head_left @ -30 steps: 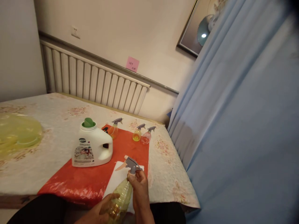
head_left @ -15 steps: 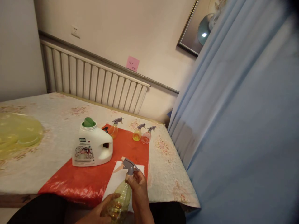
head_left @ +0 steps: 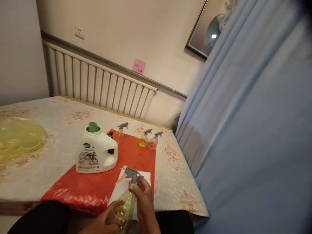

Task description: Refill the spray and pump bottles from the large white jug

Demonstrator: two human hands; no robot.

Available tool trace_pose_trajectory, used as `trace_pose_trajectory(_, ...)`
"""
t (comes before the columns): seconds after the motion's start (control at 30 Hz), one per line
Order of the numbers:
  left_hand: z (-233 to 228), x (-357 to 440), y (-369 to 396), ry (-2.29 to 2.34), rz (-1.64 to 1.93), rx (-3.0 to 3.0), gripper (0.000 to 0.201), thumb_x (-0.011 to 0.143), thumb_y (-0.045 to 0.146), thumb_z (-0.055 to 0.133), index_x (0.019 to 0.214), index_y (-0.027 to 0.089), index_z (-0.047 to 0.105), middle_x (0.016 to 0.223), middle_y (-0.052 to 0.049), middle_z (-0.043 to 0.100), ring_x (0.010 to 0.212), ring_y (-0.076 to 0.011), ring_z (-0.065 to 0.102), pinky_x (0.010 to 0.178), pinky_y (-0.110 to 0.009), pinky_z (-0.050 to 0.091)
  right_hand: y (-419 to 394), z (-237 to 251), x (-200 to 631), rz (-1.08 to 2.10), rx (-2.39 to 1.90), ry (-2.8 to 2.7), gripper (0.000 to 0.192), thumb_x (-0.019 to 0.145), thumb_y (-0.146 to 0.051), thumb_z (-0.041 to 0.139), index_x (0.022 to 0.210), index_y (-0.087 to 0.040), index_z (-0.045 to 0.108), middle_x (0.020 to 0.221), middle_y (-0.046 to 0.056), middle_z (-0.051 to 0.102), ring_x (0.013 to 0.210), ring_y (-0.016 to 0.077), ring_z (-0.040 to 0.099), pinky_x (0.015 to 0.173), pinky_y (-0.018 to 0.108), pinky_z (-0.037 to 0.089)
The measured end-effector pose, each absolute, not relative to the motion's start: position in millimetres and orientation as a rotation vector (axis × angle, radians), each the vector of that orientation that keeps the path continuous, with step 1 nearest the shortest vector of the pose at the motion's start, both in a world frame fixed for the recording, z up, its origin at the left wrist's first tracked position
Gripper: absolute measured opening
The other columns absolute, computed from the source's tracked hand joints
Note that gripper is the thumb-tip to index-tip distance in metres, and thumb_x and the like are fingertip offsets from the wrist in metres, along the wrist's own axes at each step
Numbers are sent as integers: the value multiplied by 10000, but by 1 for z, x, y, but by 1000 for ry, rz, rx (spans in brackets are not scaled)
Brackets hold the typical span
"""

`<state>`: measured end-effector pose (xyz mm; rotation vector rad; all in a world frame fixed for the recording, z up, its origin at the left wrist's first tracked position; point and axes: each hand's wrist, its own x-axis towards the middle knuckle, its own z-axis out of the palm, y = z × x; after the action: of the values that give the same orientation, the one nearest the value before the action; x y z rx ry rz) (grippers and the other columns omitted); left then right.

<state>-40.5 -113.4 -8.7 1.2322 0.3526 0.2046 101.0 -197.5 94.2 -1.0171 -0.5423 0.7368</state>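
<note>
Both hands grip spray bottle (head_left: 125, 204); floral table (head_left: 170, 182), red mat (head_left: 97, 185), radiator (head_left: 97, 86), blue curtain (head_left: 243, 130)

Both of the person's hands were bare: the left hand (head_left: 108, 218) and the right hand (head_left: 144, 199) wore no gloves, rings or watch, and no sleeves reached the wrists or forearms. At seven o'clock, dark, black-looking clothing (head_left: 39, 217) covered the lap.

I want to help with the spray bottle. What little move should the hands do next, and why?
Probably keep twisting the grey spray head. The right hand pinches the neck just under it, while the left hand steadies the yellow bottle, tilted above the white cloth.
</note>
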Motion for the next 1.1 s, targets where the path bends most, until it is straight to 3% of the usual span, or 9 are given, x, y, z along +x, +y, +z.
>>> trace_pose_trajectory(0.23, -26, -38, -109, 342, 250, 1262, 1018, 508, 651, 813, 1351, 210, 450, 1407, -145, 553, 1294, -389, 501, 1080, -459, 412, -199, 93, 103, 745, -1015, -567, 358, 680, -313, 813, 989, -170, 702, 950, 53, 736, 854, 194, 642, 773, 285, 469)
trace_pose_trajectory(0.6, -35, -39, -107, 386, 277, 1469, 894, 563, 569, 799, 1308, 225, 445, 1316, -124, 612, 1247, -387, 529, 1064, -458, 420, -200, 90, 102, 735, -1059, -578, 385, 628, -267, 836, 975, -171, 702, 972, 57, 750, 915, 220, 670, 841, 319, 487)
trace_pose_trajectory(0.73, -29, -34, -114, 351, 249, 1382, 980, 491, 648, 795, 1303, 251, 418, 1181, -108, 675, 1170, -387, 584, 1005, -472, 464, -203, 94, 100, 726, -1079, -593, 357, 646, -267, 818, 968, -169, 703, 941, 53, 750, 890, 217, 676, 814, 315, 495)
trace_pose_trajectory(0.83, -29, -33, -116, 351, 253, 1340, 1008, 449, 660, 803, 1292, 257, 425, 1211, -110, 666, 1188, -391, 574, 1026, -475, 450, -204, 97, 97, 726, -1091, -600, 329, 642, -251, 807, 944, -169, 704, 941, 56, 754, 909, 227, 679, 836, 332, 495)
trace_pose_trajectory(1.1, -30, -38, -112, 457, 344, 1498, 810, 568, 501, 768, 1281, 230, 494, 1274, -106, 655, 1257, -389, 529, 1076, -463, 414, -205, 99, 94, 726, -1084, -630, 339, 652, -215, 788, 978, -176, 702, 967, 55, 751, 925, 230, 670, 829, 327, 490)
